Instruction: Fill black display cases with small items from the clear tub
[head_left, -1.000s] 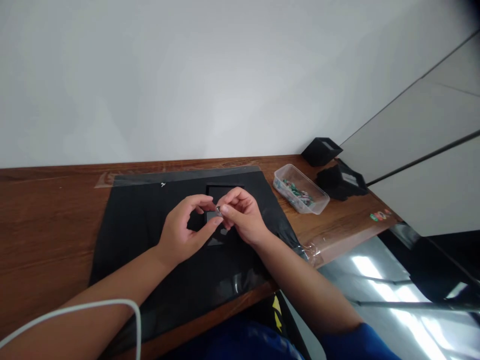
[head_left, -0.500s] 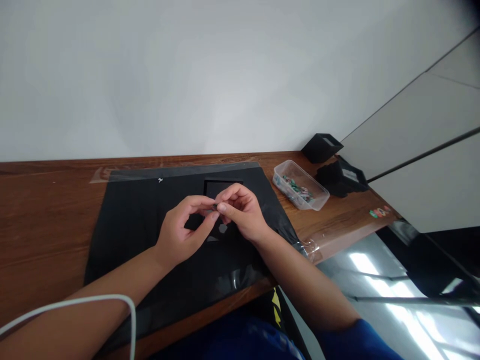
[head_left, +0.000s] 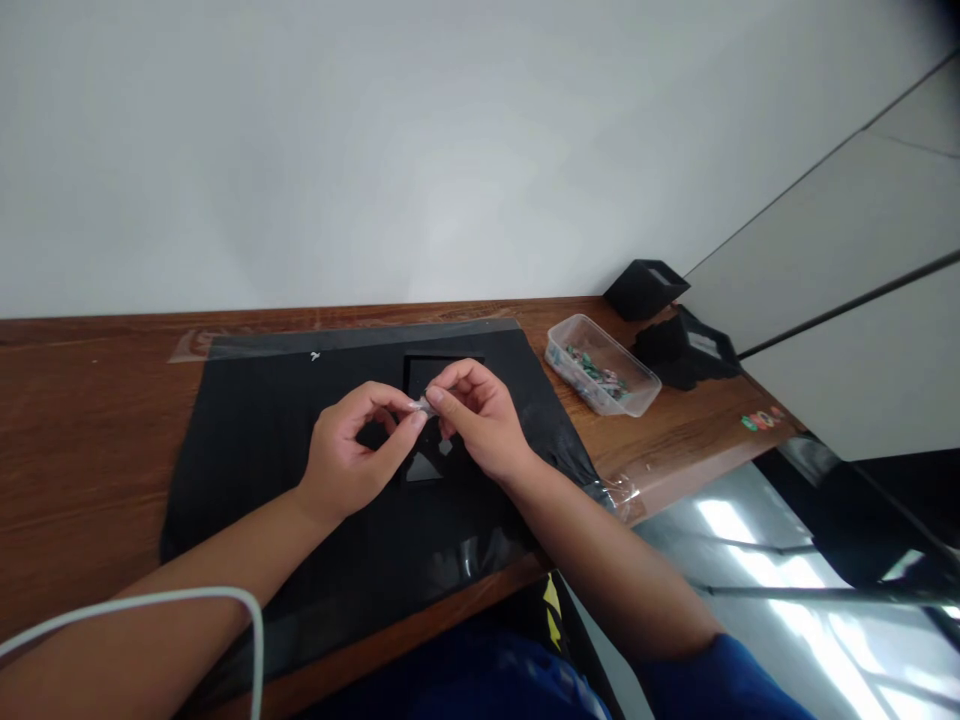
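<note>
Both hands meet over a black mat. A small greyish piece (head_left: 424,406) is pinched between them, too small to name. My left hand (head_left: 356,445) grips its left end with thumb and forefinger. My right hand (head_left: 484,420) holds the other end between thumb and bent fingers. Below the hands lies a dark square panel (head_left: 411,372), partly covered by the fingers. Pale shapes (head_left: 424,466) show on the panel's surface.
The black mat (head_left: 262,430) is taped to a wooden table (head_left: 82,420). To the right stands a clear plastic box (head_left: 637,402) with small coloured pieces, near black bins (head_left: 645,290). A scrap of white (head_left: 315,356) lies on the mat. A white cable (head_left: 150,598) crosses my left forearm.
The small piece has turned between my fingers and shows a paler side. Both hands have shifted slightly left, uncovering more of the panel below.
</note>
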